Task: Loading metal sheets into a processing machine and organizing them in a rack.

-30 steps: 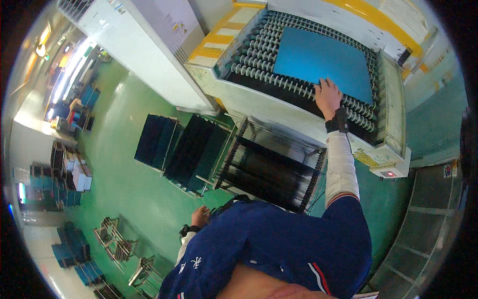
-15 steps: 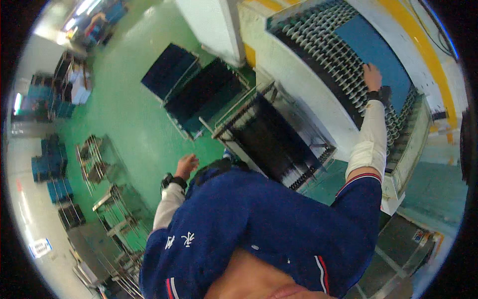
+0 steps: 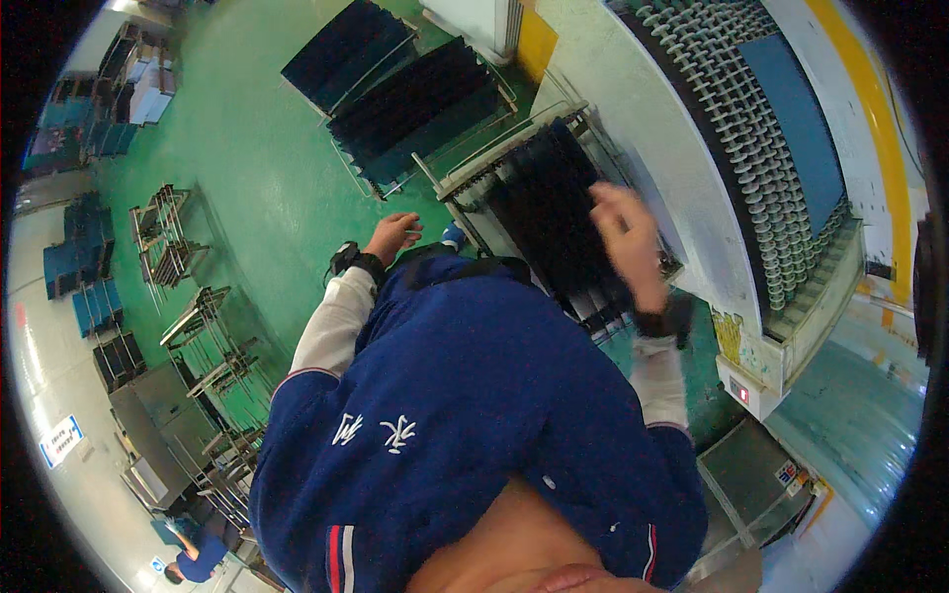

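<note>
My right hand (image 3: pixel 630 245), slightly blurred, hangs above a metal rack (image 3: pixel 458 182) filled with upright dark panels (image 3: pixel 549 193). Its fingers are loosely bent and apart, with nothing visible in them. On the left, my left hand (image 3: pixel 393 235) is held in front of my waist over the green floor. Its fingers are relaxed and a little curled, and I see nothing in them. A flat blue panel (image 3: pixel 794 114) lies on the roller conveyor (image 3: pixel 736 124) of the machine at the right, apart from both hands.
Two more racks of dark panels (image 3: pixel 410 104) (image 3: pixel 346 49) stand beyond the near rack. Metal frame carts (image 3: pixel 163 242) line the left side. The white machine's side wall (image 3: pixel 652 124) rises right of the near rack. Another person (image 3: pixel 198 555) is at the lower left.
My right hand has left the blue panel on the conveyor and swung left over the rack. The panel stays on the rollers. The view has shifted; my left hand remains near my waist.
</note>
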`<action>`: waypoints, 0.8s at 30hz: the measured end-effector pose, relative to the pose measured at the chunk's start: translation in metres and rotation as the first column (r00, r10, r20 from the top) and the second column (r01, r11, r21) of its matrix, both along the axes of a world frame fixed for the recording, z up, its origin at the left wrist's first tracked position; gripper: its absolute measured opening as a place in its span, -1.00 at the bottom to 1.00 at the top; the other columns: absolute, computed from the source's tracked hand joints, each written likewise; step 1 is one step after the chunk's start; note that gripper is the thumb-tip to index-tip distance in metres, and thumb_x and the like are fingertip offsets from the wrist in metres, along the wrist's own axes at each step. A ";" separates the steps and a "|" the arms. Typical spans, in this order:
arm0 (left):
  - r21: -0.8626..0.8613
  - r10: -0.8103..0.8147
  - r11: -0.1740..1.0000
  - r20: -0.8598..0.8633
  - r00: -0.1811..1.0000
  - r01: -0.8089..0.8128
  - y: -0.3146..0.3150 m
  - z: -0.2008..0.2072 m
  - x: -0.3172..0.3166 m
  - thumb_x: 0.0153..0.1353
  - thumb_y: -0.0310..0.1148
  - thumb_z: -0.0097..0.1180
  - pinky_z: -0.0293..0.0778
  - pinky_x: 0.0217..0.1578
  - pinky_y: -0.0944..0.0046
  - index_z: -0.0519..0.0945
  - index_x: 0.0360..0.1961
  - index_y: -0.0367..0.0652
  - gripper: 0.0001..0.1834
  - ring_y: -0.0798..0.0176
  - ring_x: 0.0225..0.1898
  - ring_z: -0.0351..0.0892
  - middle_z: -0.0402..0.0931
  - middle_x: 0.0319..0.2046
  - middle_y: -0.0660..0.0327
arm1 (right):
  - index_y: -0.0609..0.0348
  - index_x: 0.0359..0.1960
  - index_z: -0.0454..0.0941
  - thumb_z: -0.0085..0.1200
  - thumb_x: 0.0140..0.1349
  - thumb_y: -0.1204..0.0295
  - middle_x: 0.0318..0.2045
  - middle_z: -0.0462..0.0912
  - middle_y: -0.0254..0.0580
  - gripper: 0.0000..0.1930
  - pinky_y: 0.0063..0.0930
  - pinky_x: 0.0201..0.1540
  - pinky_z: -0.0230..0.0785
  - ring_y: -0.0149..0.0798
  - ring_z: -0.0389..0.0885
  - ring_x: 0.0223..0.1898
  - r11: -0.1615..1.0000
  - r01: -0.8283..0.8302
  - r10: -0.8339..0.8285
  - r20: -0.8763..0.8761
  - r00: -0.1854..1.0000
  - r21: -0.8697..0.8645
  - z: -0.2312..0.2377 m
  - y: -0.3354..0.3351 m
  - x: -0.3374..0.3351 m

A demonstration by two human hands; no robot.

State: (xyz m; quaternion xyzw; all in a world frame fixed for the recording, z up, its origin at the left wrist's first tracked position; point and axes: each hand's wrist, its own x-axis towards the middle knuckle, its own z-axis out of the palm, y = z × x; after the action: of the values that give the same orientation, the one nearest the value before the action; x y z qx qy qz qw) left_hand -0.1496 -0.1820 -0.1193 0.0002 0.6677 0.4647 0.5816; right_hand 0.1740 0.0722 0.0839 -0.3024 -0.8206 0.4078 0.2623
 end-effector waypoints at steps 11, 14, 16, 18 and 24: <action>-0.053 -0.140 0.988 0.025 0.990 0.142 -0.002 -0.029 -0.034 0.26 -0.22 0.06 0.44 -0.48 0.40 0.48 -0.06 -0.28 -0.64 0.28 -0.39 0.57 0.54 -0.24 0.12 | 0.19 -0.06 0.51 0.11 0.10 0.44 -0.16 0.58 -0.04 -0.67 -0.33 -0.09 0.40 -0.05 0.55 -0.15 0.997 0.043 -0.023 0.268 0.963 -0.068 -0.076 -0.124 -0.024; -0.067 -0.091 0.993 0.052 0.994 0.095 -0.019 -0.046 -0.049 0.25 -0.24 0.08 0.41 -0.54 0.41 0.49 -0.12 -0.26 -0.69 0.33 -0.48 0.54 0.55 -0.32 0.17 | 0.17 -0.09 0.51 0.10 0.08 0.46 -0.17 0.58 -0.05 -0.69 -0.28 -0.06 0.38 -0.02 0.52 -0.12 0.998 0.015 -0.039 0.357 0.933 0.068 -0.069 -0.133 -0.034; -0.099 -0.073 0.992 0.033 0.997 0.076 -0.029 -0.044 -0.054 0.25 -0.24 0.07 0.39 -0.57 0.40 0.50 -0.16 -0.24 -0.72 0.36 -0.54 0.50 0.55 -0.38 0.21 | 0.17 -0.10 0.51 0.11 0.06 0.49 -0.15 0.57 -0.06 -0.68 -0.27 -0.05 0.37 -0.02 0.51 -0.11 0.994 0.025 -0.060 0.364 0.929 0.102 -0.069 -0.138 -0.038; -0.127 -0.044 0.991 0.021 0.999 0.047 -0.041 -0.052 -0.064 0.21 -0.25 0.09 0.31 -0.65 0.41 0.48 -0.16 -0.27 -0.69 0.36 -0.59 0.45 0.51 -0.43 0.19 | 0.18 -0.08 0.50 0.12 0.05 0.52 -0.13 0.56 -0.05 -0.67 -0.25 -0.04 0.36 -0.02 0.51 -0.10 0.992 0.026 -0.070 0.368 0.927 0.125 -0.069 -0.142 -0.042; -0.182 -0.009 0.983 -0.012 1.000 0.007 -0.067 -0.066 -0.080 0.17 -0.26 0.11 0.26 -0.70 0.39 0.48 -0.17 -0.26 -0.70 0.35 -0.62 0.43 0.49 -0.49 0.20 | 0.20 -0.06 0.47 0.12 0.02 0.53 -0.15 0.52 -0.03 -0.62 -0.23 -0.03 0.34 0.04 0.48 -0.09 0.990 0.105 -0.131 0.363 0.923 0.090 -0.063 -0.156 -0.053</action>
State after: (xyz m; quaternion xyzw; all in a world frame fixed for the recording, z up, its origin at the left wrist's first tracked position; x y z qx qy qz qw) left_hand -0.2297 -0.2488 -0.1851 -0.0474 0.7109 0.3995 0.5768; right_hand 0.1211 -0.0837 0.0211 -0.4132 -0.8489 0.2990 0.1383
